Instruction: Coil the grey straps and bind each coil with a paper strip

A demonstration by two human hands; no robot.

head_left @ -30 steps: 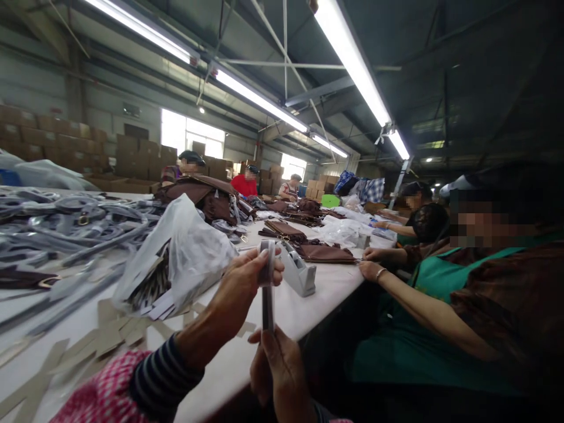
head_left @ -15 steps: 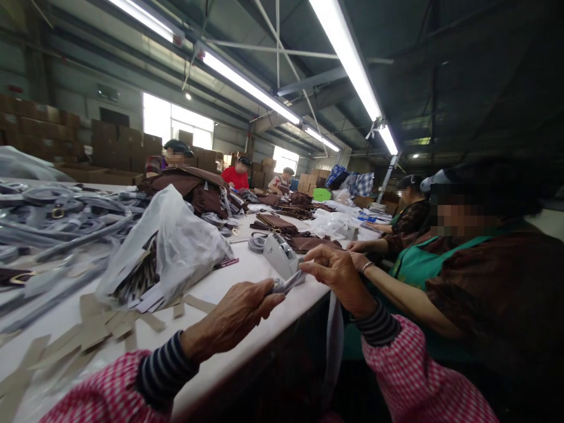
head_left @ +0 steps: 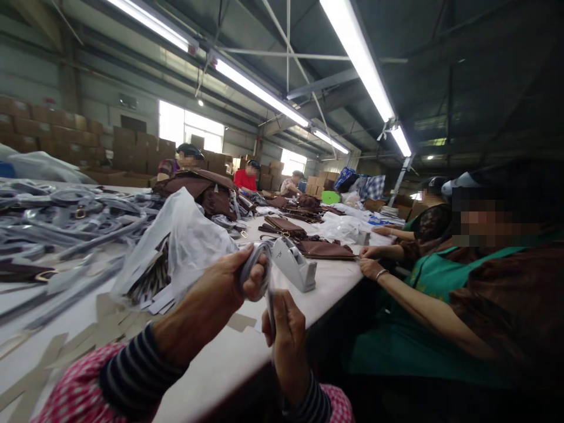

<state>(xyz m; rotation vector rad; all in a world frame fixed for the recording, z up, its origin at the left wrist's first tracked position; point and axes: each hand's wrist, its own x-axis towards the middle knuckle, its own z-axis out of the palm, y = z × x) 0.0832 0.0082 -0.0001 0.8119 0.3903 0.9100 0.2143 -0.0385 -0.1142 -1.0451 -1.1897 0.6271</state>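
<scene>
My left hand [head_left: 222, 282] grips a rolled-up grey strap [head_left: 263, 252], with the loops of the coil around its curled fingers. Lower and to the right, my right hand [head_left: 288, 329] pinches the loose length hanging from that coil. Just beyond the hands a white tape dispenser [head_left: 294, 264] stands on the white table [head_left: 211, 364]. Flat grey-beige card strips [head_left: 114, 317] lie to the left of my left forearm. Behind them an open translucent plastic bag [head_left: 198, 235] holds many thin strips.
A tangled heap of plastic-wrapped grey straps [head_left: 70, 217] covers the table's left side. Brown bags [head_left: 215, 197] lie piled farther back, with more brown pieces [head_left: 326, 248] past the dispenser. At the right, a co-worker in a green apron [head_left: 423, 276] sits close, hands on the table edge.
The strap has gone from a short folded bundle between both hands to a round coil in my left hand. My right hand has moved down and left along the loose length.
</scene>
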